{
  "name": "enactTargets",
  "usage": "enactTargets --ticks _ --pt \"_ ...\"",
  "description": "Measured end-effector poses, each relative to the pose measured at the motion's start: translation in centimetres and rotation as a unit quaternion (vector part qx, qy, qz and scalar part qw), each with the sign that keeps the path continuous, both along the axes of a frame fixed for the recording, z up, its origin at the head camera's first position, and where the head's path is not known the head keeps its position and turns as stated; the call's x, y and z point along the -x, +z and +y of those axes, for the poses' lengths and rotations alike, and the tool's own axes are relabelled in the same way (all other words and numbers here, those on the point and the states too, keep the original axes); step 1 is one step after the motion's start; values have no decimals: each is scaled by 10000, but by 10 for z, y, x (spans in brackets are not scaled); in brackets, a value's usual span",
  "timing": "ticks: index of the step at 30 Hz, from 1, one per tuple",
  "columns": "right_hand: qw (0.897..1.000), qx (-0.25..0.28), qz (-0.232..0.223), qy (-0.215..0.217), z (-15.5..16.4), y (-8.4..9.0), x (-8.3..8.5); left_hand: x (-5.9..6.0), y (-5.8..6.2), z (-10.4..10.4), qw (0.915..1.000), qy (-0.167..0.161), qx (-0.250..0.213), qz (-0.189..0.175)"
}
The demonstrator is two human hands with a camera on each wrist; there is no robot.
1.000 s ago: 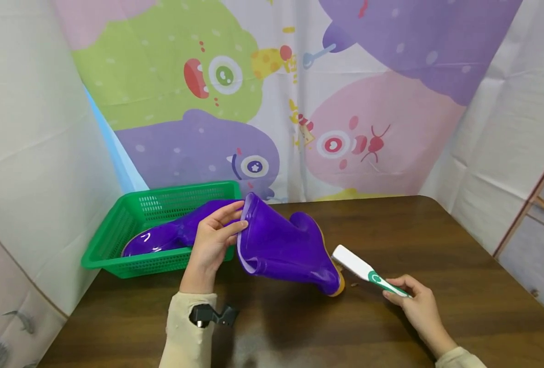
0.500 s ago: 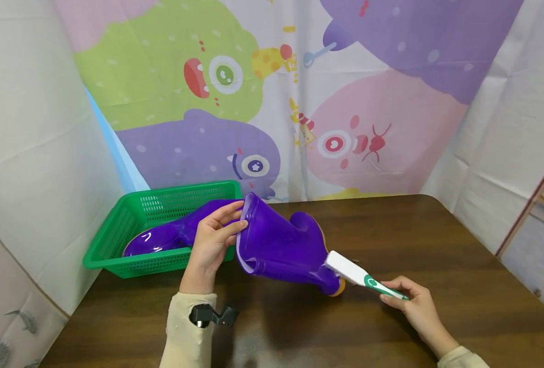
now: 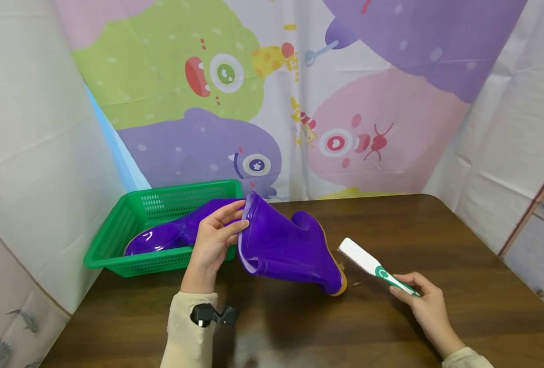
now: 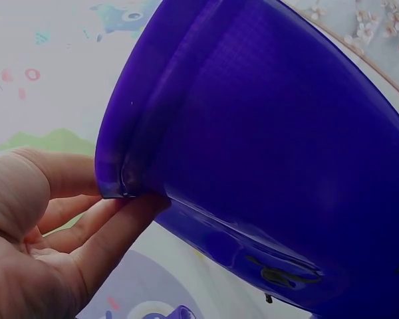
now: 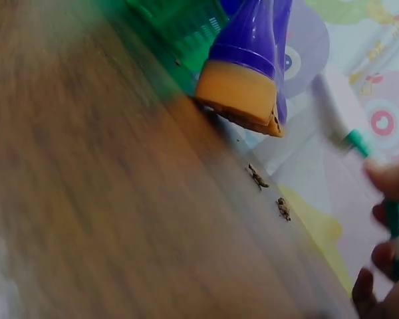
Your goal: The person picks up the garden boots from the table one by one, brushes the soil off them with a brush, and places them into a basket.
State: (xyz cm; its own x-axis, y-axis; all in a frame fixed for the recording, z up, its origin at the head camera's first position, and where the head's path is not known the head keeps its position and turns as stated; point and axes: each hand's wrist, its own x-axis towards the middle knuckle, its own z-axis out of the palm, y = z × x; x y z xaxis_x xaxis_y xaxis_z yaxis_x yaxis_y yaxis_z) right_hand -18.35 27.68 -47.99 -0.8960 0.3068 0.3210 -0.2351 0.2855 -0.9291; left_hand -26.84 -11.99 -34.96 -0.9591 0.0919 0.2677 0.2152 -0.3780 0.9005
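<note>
The glossy boot (image 3: 285, 245) is pinched by the left hand (image 3: 212, 243), sole (image 5: 236, 90) beyond. The flat brush (image 3: 360, 258) is pinched by the right hand (image 3: 423, 301).

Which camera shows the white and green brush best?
The head view: the brush is sharp, its white head uncovered and handle in the right hand. The right wrist view blurs it, the hand covering some handle; the left wrist view lacks it.

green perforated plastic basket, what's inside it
In the basket lies a glossy purple rubber boot, toe to the left. Its upper end is hidden behind the left hand and the second purple rubber boot it holds; the floor beneath cannot be seen.
</note>
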Motion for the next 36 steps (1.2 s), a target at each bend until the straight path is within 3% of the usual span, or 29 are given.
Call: enactTargets --ticks 5,7,10,13,17,20,24,30,36 --pt "9909 953 632 705 -3 -1 -2 0 0 1 10000 -18 -32 4" --pt "9887 890 598 1043 -5 -2 -3 0 0 1 10000 -12 -48 7" --pt "9897 400 267 1349 -6 -3 -5 0 0 1 10000 -13 -45 -1" --pt "9921 -50 -137 1245 -6 -3 -6 0 0 1 10000 -10 -47 -24" --pt "9966 -349 -506 547 -3 0 -3 -1 0 1 10000 -35 -50 8" --pt "9959 -548 -697 157 -1 2 -1 0 0 2 10000 -65 -53 23" --pt "9926 -759 -943 -23 1 4 -2 0 -1 2 10000 -60 -76 -19" --pt "9915 -650 -1122 -52 9 8 -4 1 -2 0 10000 -52 -72 13" --pt "9933 -150 -969 613 16 11 -6 1 -1 0 9999 -97 -85 99"
